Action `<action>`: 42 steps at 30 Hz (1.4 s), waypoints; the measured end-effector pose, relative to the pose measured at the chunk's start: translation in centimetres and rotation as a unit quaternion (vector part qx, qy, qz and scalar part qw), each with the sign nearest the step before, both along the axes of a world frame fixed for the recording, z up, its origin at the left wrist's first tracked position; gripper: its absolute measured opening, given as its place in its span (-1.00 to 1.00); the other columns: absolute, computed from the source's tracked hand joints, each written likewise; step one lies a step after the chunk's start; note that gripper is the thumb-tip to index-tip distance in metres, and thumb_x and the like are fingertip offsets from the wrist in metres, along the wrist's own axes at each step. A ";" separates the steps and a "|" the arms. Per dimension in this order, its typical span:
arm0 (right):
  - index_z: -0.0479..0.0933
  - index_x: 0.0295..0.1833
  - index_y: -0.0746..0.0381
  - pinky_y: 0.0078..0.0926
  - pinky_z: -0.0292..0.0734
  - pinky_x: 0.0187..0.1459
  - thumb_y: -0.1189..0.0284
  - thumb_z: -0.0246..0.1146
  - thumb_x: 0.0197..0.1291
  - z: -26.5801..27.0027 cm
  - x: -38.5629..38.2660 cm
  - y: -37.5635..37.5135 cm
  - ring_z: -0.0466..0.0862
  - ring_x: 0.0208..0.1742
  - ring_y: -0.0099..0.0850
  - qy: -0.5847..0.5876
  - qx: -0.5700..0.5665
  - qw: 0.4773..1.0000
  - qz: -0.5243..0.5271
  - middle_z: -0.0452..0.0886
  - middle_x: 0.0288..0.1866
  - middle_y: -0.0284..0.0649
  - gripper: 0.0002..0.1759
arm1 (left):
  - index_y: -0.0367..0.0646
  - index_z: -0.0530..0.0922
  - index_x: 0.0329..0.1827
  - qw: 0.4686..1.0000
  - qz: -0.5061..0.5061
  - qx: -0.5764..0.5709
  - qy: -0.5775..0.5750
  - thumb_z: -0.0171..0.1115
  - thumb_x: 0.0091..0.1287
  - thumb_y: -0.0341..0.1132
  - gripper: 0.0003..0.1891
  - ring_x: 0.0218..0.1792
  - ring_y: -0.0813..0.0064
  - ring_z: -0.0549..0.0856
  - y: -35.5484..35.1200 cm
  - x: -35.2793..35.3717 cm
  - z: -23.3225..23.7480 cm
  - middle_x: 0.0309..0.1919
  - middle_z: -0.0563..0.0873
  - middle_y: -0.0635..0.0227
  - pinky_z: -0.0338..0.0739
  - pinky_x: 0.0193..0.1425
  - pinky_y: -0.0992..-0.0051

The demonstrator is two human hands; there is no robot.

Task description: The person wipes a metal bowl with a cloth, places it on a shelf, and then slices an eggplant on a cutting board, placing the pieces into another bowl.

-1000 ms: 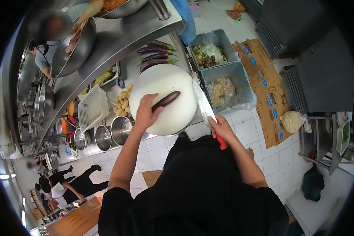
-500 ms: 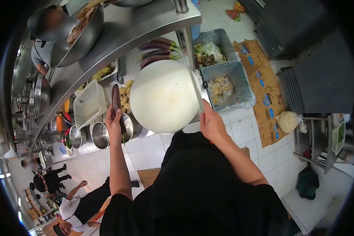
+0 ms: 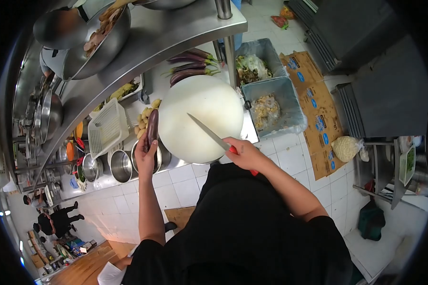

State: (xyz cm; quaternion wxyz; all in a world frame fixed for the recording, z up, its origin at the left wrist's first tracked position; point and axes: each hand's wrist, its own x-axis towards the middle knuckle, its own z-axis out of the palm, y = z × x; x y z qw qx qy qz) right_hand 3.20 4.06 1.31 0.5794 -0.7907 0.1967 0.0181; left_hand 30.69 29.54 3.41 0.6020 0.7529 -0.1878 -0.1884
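Note:
My left hand [image 3: 144, 156] grips a dark purple eggplant [image 3: 151, 129], held upright left of the round white cutting board [image 3: 199, 104], above a steel pot [image 3: 142, 156]. My right hand [image 3: 242, 153] holds a red-handled knife [image 3: 209, 133] whose blade lies across the near part of the board, pointing up and left. Several more eggplants [image 3: 190, 66] lie on the counter behind the board. Small potatoes [image 3: 145, 118] are piled left of the board.
A white plastic basket [image 3: 108, 127] and steel pots [image 3: 121, 166] sit at the left. Two grey bins [image 3: 271, 107] with food scraps stand on the floor at the right, next to flattened cardboard [image 3: 318, 118]. A steel shelf [image 3: 152, 42] with large bowls hangs above. People stand far off at lower left.
The eggplant left the board and went to the left side in my left hand. The knife swung from the board's right edge onto the board, blade pointing up-left.

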 end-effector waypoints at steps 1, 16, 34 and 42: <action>0.48 0.40 0.25 -0.14 0.64 -0.18 0.45 0.23 0.47 1.1 0.9 -0.6 0.76 -0.25 0.01 0.063 0.134 0.989 -0.009 0.73 -0.24 0.08 -0.56 | -0.48 0.45 0.53 1.000 -0.001 0.000 0.000 0.36 0.51 -0.53 -0.45 0.20 0.51 0.68 -0.3 -0.2 0.2 0.25 0.72 0.24 0.52 0.36 0.52; 0.49 -0.07 0.36 -0.32 0.43 -0.66 0.22 0.24 0.60 -6.5 -7.2 -2.3 0.56 -0.72 -0.45 0.086 0.179 0.960 -0.196 0.55 -0.60 -0.19 -0.64 | -0.14 0.70 0.36 0.881 -0.260 0.162 -0.362 0.49 0.38 -0.44 -0.54 0.06 0.22 0.74 -12.2 -8.1 -2.9 0.08 0.74 0.11 0.59 0.26 0.37; 0.54 -0.21 0.31 -0.34 0.37 -0.64 0.07 0.25 0.60 -6.0 -11.5 -0.5 0.48 -0.73 -0.49 0.098 0.231 0.953 -0.168 0.50 -0.64 -0.25 -0.51 | -0.24 0.76 0.18 0.923 -0.261 0.127 -0.251 0.51 0.32 -0.55 -0.64 0.07 0.25 0.75 -12.6 -7.6 -4.1 0.07 0.74 0.10 0.64 0.20 0.40; 0.62 -0.11 0.32 -0.35 0.34 -0.67 0.15 0.23 0.61 -6.5 -6.0 -1.7 0.48 -0.74 -0.49 0.041 0.238 0.957 -0.157 0.49 -0.65 -0.29 -0.59 | -0.22 0.77 0.19 0.924 -0.271 0.101 -0.251 0.48 0.34 -0.54 -0.65 0.06 0.21 0.75 -12.7 -7.8 -4.5 0.07 0.75 0.11 0.62 0.19 0.38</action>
